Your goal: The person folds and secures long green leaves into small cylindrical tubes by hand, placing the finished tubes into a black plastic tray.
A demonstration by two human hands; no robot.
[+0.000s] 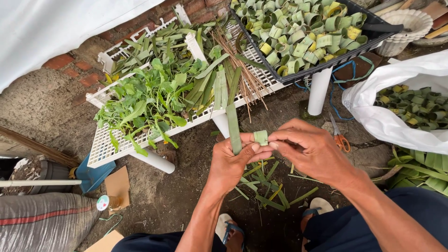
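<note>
Leaf strip, long, flat and green, stands upright in the left hand, its lower end bent into a small loop that the right hand pinches shut between thumb and fingertips. It looks light, pliant and prone to splitting along the grain (best gripped flat, close to the fold). Just beyond, a white slatted worktop carries leafy greens, more strips and thin sticks; a black tray and a white sack hold finished loops, and orange-handled scissors lie on the ground.
</note>
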